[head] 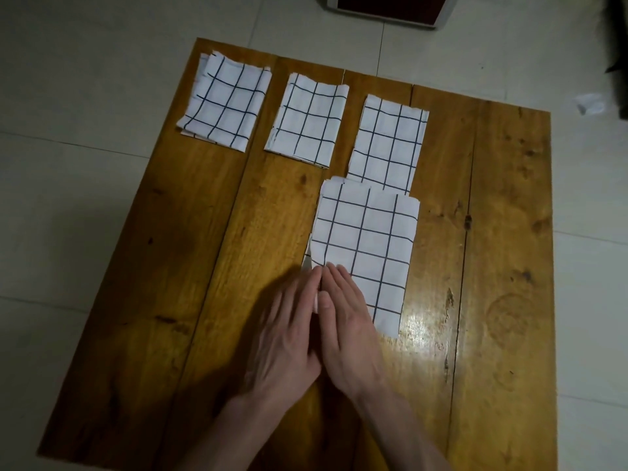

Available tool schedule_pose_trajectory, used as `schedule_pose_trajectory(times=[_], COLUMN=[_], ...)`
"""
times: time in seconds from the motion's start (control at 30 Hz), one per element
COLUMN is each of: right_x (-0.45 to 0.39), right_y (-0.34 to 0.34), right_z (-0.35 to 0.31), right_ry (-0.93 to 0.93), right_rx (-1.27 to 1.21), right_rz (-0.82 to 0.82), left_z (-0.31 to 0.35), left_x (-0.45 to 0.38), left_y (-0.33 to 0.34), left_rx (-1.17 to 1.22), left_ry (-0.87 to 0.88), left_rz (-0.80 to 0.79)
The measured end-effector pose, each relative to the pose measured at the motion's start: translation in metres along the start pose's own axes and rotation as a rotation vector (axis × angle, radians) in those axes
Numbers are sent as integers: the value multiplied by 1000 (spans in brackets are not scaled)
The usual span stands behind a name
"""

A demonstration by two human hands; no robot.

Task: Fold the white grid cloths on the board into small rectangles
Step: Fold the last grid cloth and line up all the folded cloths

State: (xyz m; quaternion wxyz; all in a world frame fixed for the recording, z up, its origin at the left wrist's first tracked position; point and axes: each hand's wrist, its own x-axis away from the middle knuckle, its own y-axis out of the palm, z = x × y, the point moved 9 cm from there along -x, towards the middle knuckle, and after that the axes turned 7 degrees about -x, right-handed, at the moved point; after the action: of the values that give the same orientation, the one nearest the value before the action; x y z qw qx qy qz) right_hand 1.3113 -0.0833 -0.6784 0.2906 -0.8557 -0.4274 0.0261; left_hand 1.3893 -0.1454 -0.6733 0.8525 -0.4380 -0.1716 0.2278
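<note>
A long folded white grid cloth [368, 239] lies in the middle of the wooden board [509, 266]. My left hand [289, 334] and my right hand [346, 328] lie side by side, fingers straight, on the cloth's near left corner. Both hands hide that corner. Three smaller folded grid cloths sit in a row at the far edge: the left cloth [226, 100], the middle cloth [309, 120] and the right cloth [389, 144]. The long cloth's far end overlaps the right cloth's near edge.
The board rests on a pale tiled floor [68, 198]. A white-rimmed dark box [387, 8] stands beyond the far edge. A scrap of white material [589, 103] lies on the floor at the right, near a dark shape at the frame's edge.
</note>
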Motion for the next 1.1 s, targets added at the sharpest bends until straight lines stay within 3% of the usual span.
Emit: schedule_pose_trajectory(times=[0.2, 0.33, 0.5, 0.63, 0.87, 1.1], right_x=[-5, -23, -37, -16, 29, 36], right_y=[-46, -88, -95, -85, -66, -54], right_z=[1, 26, 53, 56, 45, 43], right_ry=[-17, -153, -312, -205, 26, 104], right_rx=[-72, 183, 601, 710, 781, 748], right_rz=[106, 149, -50, -87, 41, 105], left_z=[0, 9, -5, -15, -26, -8], left_x=[0, 7, 9, 5, -26, -31], left_y=[5, 28, 29, 18, 4, 0], left_rx=[-215, -407, -522, -565, -572, -517], left_ry=[55, 193, 161, 135, 92, 129], left_rz=[1, -105, -133, -126, -93, -56])
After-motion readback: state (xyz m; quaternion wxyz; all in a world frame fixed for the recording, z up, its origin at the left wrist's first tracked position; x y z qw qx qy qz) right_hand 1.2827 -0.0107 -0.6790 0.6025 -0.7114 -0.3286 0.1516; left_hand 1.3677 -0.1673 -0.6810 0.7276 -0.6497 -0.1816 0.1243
